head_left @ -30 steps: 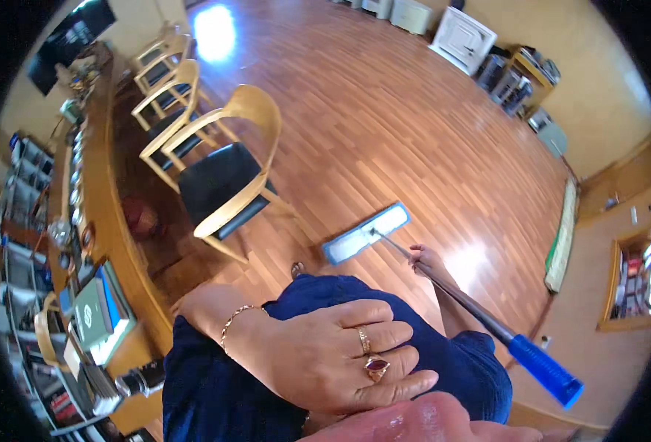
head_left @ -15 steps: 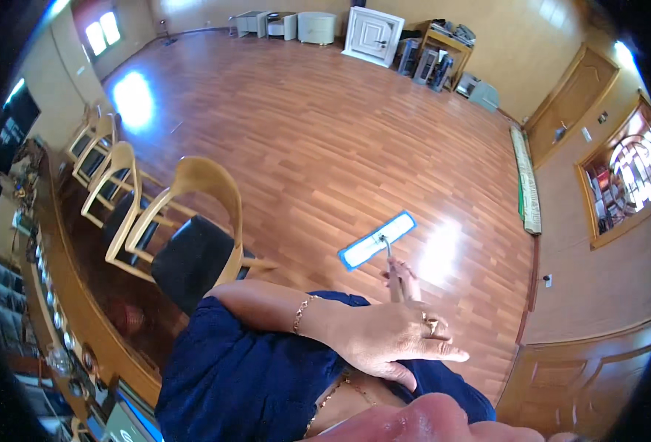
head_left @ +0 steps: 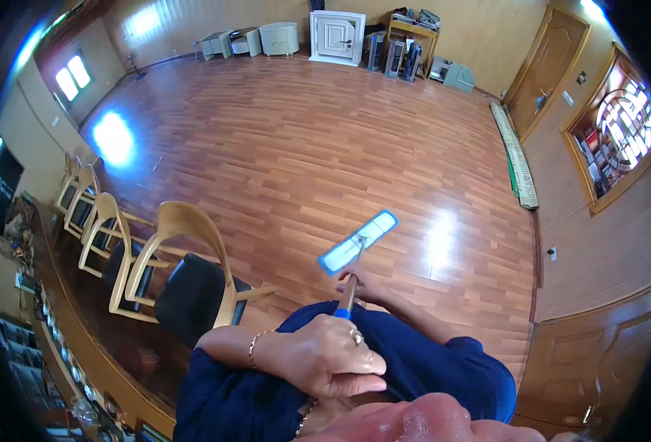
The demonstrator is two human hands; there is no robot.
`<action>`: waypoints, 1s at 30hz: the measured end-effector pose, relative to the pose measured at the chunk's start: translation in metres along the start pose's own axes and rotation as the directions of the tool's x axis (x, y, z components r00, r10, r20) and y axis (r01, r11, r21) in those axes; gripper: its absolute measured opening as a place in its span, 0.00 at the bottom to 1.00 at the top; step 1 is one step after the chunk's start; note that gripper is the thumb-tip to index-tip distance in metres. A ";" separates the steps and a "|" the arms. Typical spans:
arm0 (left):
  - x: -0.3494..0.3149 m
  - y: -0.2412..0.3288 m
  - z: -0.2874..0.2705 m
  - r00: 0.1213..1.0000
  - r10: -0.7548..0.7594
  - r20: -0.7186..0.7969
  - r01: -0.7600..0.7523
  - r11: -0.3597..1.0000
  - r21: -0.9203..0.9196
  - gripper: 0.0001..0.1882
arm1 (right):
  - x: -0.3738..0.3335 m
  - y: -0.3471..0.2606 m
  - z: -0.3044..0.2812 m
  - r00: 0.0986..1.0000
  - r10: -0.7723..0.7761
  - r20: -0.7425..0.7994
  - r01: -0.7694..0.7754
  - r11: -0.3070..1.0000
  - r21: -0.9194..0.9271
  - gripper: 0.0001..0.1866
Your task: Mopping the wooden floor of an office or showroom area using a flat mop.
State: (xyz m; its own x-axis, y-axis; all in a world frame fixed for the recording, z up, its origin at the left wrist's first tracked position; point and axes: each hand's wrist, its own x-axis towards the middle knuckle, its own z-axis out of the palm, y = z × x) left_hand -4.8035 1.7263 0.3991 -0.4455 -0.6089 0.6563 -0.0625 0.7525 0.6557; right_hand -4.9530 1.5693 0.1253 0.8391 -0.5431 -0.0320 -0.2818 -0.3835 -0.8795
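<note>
Wooden floor [head_left: 303,140] spreads wide ahead of me, running to the far wall, where a white panelled door piece [head_left: 336,38] leans among cabinets. On my left, the room narrows: the nearest chair [head_left: 193,291] heads a row beside the curved counter [head_left: 71,295], its rear leg jutting toward my mop. To my right there is more width, bounded by the wall and the long rolled mat [head_left: 513,158] at its foot.

My mop [head_left: 355,244] has its flat, blue-edged head on the boards just in front of me, set aslant. My left hand [head_left: 333,357] is clamped round the blue grip near my chest; my right hand [head_left: 360,285] is curled round the pole lower down, fingers partly hidden.

A second ago my left fingers lay spread, off the grip, which pointed out to my right; now it stands up before me.
</note>
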 end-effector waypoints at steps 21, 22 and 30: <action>0.114 -0.126 -0.026 0.911 -0.413 -0.010 0.401 0.879 0.258 0.09 | 0.187 0.048 -0.060 0.952 -0.128 0.279 0.213 0.930 -0.300 0.16; 0.120 -0.129 -0.032 0.927 -0.373 -0.028 0.371 0.907 0.200 0.09 | 0.188 0.050 -0.071 0.954 -0.157 0.255 0.232 0.926 -0.297 0.16; 0.144 -0.200 -0.105 0.949 -0.211 0.233 0.228 0.973 -0.046 0.08 | 0.214 0.098 -0.152 0.974 -0.228 -0.007 0.210 0.909 -0.360 0.16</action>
State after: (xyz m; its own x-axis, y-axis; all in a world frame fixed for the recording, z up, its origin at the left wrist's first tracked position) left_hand -4.7609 1.4621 0.4021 -0.6180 -0.6784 0.3974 -0.1215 0.5818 0.8042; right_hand -4.8715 1.3018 0.1046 0.8780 -0.4466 0.1723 -0.2475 -0.7316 -0.6353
